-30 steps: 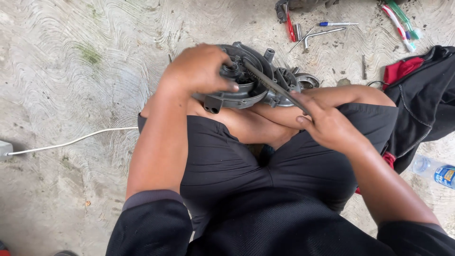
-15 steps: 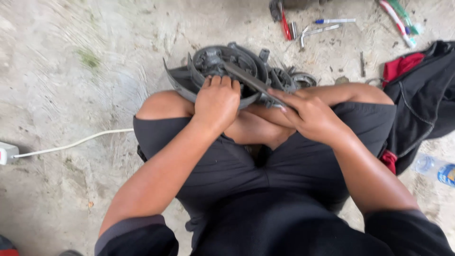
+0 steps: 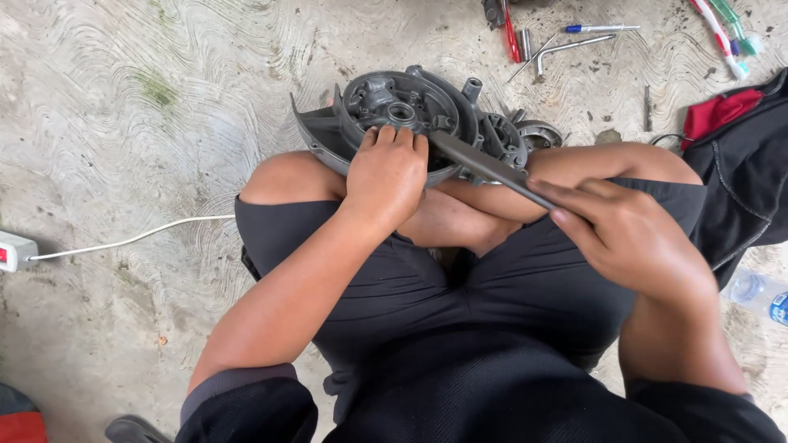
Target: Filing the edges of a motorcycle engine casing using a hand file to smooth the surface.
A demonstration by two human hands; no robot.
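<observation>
Head view: the left hand (image 3: 392, 176) grips the near rim of the grey casing (image 3: 410, 115) resting on the knees, the right hand (image 3: 632, 234) holds a flat file (image 3: 484, 164) laid across it, filing apparently unfinished.

grey metal engine casing (image 3: 394, 111): 1 | long grey metal file (image 3: 488, 166): 1 | hands: 2, left hand (image 3: 387, 176), right hand (image 3: 632, 238) | white power strip (image 3: 16, 250) with cord: 1 | blue-handled screwdriver (image 3: 599, 29): 1 | bent L-shaped metal wrench (image 3: 566, 47): 1 | clear plastic bottle (image 3: 759, 294): 1 | red cloth (image 3: 721, 112): 1
</observation>
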